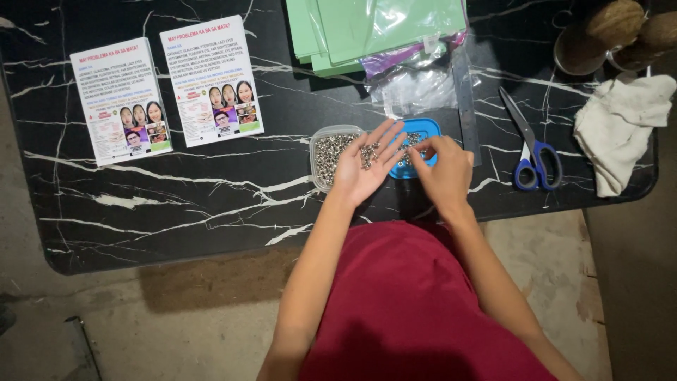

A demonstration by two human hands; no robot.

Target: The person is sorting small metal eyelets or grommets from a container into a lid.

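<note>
Left hand (364,164) flat open, palm up, small metal bits (369,154) on it. Right hand (443,169) pinching over blue lid (423,128). Clear tub (326,152) beside, scissors (530,144) right.

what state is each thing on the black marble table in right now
clear plastic tub: open, full of small silver metal pieces
blue plastic lid: lying flat, a few metal pieces on it
left hand: palm up, open, small metal pieces resting on it
right hand: fingers pinched over the blue lid
blue-handled scissors: closed, lying flat
white cloth: crumpled
two printed leaflets: flat, face up
clear plastic bags: lying flat, overlapping green sheets
</note>
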